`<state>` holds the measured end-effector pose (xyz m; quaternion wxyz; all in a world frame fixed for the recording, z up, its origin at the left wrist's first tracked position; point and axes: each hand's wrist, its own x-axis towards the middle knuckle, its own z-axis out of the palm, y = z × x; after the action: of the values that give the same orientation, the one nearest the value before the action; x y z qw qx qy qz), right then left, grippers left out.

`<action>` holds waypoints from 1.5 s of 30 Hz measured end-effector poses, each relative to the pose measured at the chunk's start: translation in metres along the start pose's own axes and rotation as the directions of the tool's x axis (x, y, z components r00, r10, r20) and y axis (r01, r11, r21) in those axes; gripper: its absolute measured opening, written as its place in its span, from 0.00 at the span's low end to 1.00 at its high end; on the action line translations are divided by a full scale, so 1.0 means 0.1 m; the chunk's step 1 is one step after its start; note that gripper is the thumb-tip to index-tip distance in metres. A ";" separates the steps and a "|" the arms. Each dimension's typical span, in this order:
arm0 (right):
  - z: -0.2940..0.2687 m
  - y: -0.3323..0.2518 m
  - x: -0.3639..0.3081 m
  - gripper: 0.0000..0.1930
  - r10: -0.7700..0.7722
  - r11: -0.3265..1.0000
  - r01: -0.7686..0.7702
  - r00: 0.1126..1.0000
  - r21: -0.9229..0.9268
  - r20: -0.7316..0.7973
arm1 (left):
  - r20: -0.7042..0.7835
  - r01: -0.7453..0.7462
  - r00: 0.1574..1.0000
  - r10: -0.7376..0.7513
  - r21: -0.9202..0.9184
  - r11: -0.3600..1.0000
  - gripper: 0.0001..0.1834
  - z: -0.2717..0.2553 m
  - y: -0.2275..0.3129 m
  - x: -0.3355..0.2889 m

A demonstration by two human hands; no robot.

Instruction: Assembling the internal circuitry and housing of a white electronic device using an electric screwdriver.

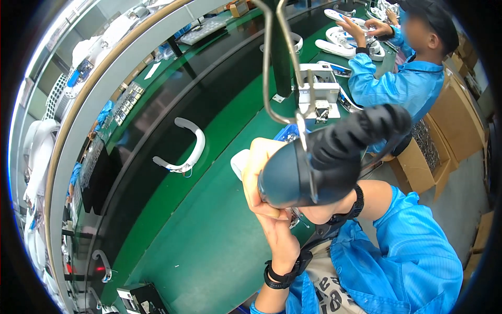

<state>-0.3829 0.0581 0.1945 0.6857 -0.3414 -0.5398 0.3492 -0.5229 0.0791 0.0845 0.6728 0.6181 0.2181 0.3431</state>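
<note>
A dark, rounded tool with a thick black coiled cable [361, 131], looking like an electric screwdriver [285, 180], hangs by a metal hook [267, 68] and covers much of both hands. Behind its narrow end, my left hand [254, 175] is closed, with a smooth white piece [239, 163] sticking out past its fingers. My right hand [318, 213] comes in from the right beside the left one. Its fingers are hidden by the tool, so whether it grips the tool or the white piece cannot be seen. Small metallic bits [296, 215] show just below the hands.
A white U-shaped band [196, 149] lies on the green bench [209, 251]. Past the hands stand a blue bin [286, 133] and a white boxy device [319, 83]. Another person in blue [397, 78] handles white parts at far right. Cardboard boxes [418, 167] stand on the floor; a curved rail [94, 89] runs left.
</note>
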 end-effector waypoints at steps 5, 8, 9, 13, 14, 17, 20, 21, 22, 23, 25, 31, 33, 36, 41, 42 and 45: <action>0.08 -0.06 -0.05 0.51 0.018 0.997 -0.010 0.994 0.074 -0.103 | 0.027 0.025 0.999 -0.018 -0.301 0.953 0.33 0.06 0.13 0.04; 0.16 -0.09 -0.10 0.51 0.003 0.987 0.023 0.987 0.159 -0.160 | -0.055 -0.037 0.998 0.027 -0.180 0.983 0.29 0.03 0.06 0.07; 0.12 -0.10 -0.18 0.51 0.006 0.975 0.032 0.986 0.219 -0.167 | 0.044 0.026 0.999 -0.012 -0.323 0.946 0.26 -0.01 0.09 0.10; -0.13 -0.22 -0.39 0.52 -0.221 0.965 0.258 0.894 0.043 -0.390 | 0.006 0.017 1.000 -0.016 -0.391 0.920 0.24 -0.24 0.28 0.16; -0.19 -0.19 -0.48 0.51 -0.259 0.956 0.293 0.854 0.006 -0.451 | 0.003 0.007 1.000 -0.006 -0.441 0.898 0.24 -0.34 0.31 0.19; -0.38 0.05 -0.79 0.29 -0.183 0.981 0.131 0.877 -0.146 -0.443 | -0.052 -0.033 0.999 0.010 -0.447 0.894 0.25 -0.50 0.33 0.29; -0.39 0.24 -0.97 0.27 -0.067 0.968 -0.072 0.848 -0.240 -0.526 | -0.081 -0.063 0.996 0.032 -0.422 0.905 0.25 -0.54 0.33 0.32; -0.38 0.34 -0.99 0.28 -0.181 0.901 -0.114 0.779 -0.419 -0.600 | -0.100 -0.072 0.994 0.033 -0.420 0.905 0.24 -0.52 0.33 0.34; -0.35 0.39 -1.02 0.29 -0.307 0.795 -0.179 0.705 -0.580 -0.639 | -0.116 -0.080 0.993 0.034 -0.424 0.902 0.24 -0.50 0.33 0.34; -0.27 0.36 -1.05 0.27 -0.416 0.628 -0.289 0.660 -0.722 -0.626 | -0.093 -0.089 0.994 0.055 -0.412 0.907 0.25 -0.52 0.29 0.34; -0.15 0.44 -1.25 0.23 -0.450 0.571 -0.249 0.702 -0.782 -0.552 | -0.071 -0.075 0.996 0.052 -0.389 0.918 0.25 -0.50 0.26 0.34; 0.21 0.33 -1.12 0.04 0.215 0.751 -0.379 0.915 -0.540 -0.343 | -0.037 -0.044 0.999 0.034 -0.323 0.945 0.25 -0.47 0.21 0.32; 0.21 0.33 -1.04 0.04 0.312 0.766 -0.434 0.896 -0.475 -0.317 | -0.044 -0.053 0.998 0.041 -0.310 0.949 0.25 -0.47 0.21 0.33; 0.21 0.32 -0.92 0.06 0.425 0.748 -0.494 0.869 -0.442 -0.252 | -0.043 -0.074 0.997 0.065 -0.290 0.954 0.25 -0.49 0.18 0.32; 0.22 0.32 -0.84 0.09 0.608 0.713 -0.624 0.777 -0.318 -0.163 | -0.022 -0.077 0.997 0.073 -0.287 0.955 0.24 -0.50 0.16 0.31; 0.21 0.32 -0.83 0.09 0.609 0.712 -0.624 0.777 -0.323 -0.159 | -0.015 -0.079 0.997 0.078 -0.285 0.955 0.24 -0.50 0.16 0.31; 0.20 0.31 -0.82 0.09 0.710 0.638 -0.733 0.678 -0.237 -0.190 | -0.020 -0.078 0.997 0.076 -0.288 0.954 0.23 -0.51 0.16 0.31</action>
<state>-0.4206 0.0065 0.1309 0.4511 -0.6395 -0.3766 0.4957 -0.5417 0.1362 0.0966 0.7409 0.5200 0.1443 0.3998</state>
